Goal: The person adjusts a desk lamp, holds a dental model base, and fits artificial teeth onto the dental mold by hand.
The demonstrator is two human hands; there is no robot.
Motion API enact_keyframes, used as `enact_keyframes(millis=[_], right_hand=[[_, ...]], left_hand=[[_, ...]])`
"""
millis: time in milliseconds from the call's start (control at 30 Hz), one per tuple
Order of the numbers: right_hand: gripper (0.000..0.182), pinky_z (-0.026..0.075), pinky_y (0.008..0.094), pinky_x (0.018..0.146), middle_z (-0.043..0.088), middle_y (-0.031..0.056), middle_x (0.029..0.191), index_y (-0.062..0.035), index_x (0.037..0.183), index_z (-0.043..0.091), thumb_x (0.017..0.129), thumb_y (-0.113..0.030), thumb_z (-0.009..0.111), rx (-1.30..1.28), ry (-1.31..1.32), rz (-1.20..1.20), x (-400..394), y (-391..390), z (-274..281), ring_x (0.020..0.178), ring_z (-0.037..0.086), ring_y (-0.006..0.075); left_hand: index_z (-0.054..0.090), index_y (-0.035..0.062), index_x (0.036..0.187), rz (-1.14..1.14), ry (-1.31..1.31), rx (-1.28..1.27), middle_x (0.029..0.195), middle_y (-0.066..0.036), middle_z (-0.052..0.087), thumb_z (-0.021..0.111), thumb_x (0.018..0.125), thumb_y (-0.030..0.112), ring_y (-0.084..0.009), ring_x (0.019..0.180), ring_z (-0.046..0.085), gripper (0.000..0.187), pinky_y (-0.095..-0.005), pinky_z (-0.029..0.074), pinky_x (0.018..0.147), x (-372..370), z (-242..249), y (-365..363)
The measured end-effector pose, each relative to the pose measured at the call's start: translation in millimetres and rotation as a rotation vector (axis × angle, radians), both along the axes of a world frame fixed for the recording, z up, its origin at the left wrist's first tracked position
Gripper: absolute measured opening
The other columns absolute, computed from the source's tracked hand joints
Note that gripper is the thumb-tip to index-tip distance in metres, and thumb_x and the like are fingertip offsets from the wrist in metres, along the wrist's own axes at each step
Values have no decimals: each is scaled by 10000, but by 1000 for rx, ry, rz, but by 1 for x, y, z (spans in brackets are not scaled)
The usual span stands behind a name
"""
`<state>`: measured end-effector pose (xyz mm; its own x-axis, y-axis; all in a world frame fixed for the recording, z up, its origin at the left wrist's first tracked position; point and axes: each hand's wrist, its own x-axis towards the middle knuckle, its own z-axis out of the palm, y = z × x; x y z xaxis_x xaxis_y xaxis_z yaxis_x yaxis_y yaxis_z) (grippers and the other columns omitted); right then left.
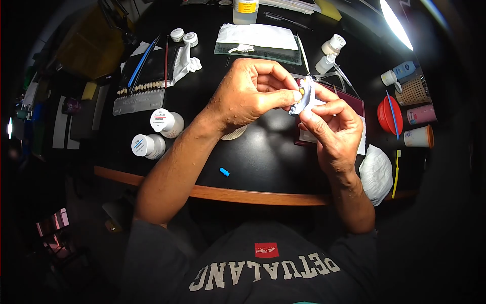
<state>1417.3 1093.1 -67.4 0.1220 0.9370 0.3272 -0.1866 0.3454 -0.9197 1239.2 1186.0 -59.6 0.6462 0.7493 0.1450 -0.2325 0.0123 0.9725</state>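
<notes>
Both hands meet above the dark table over a small pale, uneven piece (pixel 306 99) with a yellow spot on its left face. I cannot make out whether it is crumpled tissue or a plaster model. My right hand (pixel 335 129) is closed on it, the thumb below and the fingers behind. My left hand (pixel 253 93) comes in from the left, thumb and fingers closed in a pinch at the yellow spot. Whatever lies between those left fingertips is hidden. A dark red case (pixel 354 105) lies beneath my right hand.
Two lidded white jars (pixel 167 123) and a tooth shade guide (pixel 139 101) stand left. A glass slab with folded tissue (pixel 256 37) lies at the back. Small bottles (pixel 325 63), a red bowl (pixel 390 115) and a white cloth (pixel 375 175) sit right. A blue cap (pixel 225 172) lies near the edge.
</notes>
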Motion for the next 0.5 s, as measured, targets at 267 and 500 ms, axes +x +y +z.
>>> enact_keyframes(millis=[267,500], right_hand=[[170,607,260,686,578,260,1244,30,895,605,802,88,734,-61,65,43,2,0,-1,918,691,206],[173,583,237,630,580,245,1259,20,910,603,807,83,728,-116,131,43,0,-1,3,872,694,182]], left_hand=[[671,-23,964,42,37,57,878,-90,705,748,821,13,-125,816,690,166,-240,565,766,0,2,-1],[673,-27,969,42,23,53,885,-98,706,756,818,19,-125,818,689,178,-242,568,757,0,0,0]])
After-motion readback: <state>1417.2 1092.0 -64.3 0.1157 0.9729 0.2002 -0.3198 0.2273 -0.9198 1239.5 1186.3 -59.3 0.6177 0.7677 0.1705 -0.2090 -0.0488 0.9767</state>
